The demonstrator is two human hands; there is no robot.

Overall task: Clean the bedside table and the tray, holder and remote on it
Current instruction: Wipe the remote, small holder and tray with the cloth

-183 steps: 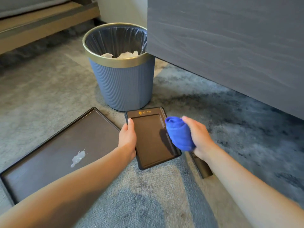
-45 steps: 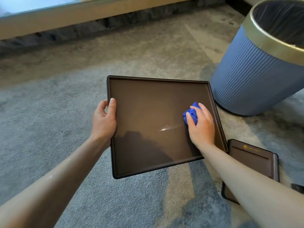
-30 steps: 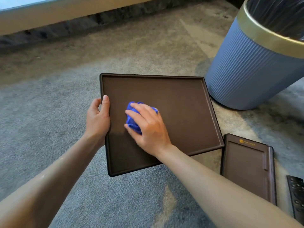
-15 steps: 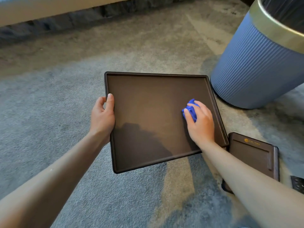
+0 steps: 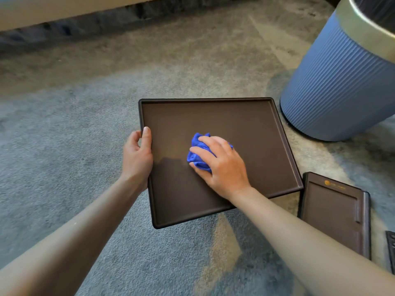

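A dark brown rectangular tray (image 5: pixel 245 122) lies on the carpet in front of me. My left hand (image 5: pixel 137 155) grips its left rim, thumb on the inside. My right hand (image 5: pixel 222 165) presses a bunched blue cloth (image 5: pixel 198 146) onto the tray's floor, left of the middle. The smaller brown holder (image 5: pixel 333 214) lies flat on the carpet to the right of the tray. A corner of the black remote (image 5: pixel 391 248) shows at the right edge of the frame.
A blue ribbed waste bin (image 5: pixel 342 86) with a gold rim stands at the upper right, close to the tray's far right corner. Grey patterned carpet (image 5: pixel 64 146) covers the floor. A low wooden ledge (image 5: pixel 64 11) runs along the top left.
My right hand has slid the blue cloth from the tray's right side to left of the middle. The white smear seen on the tray earlier is gone. My left hand keeps its grip.
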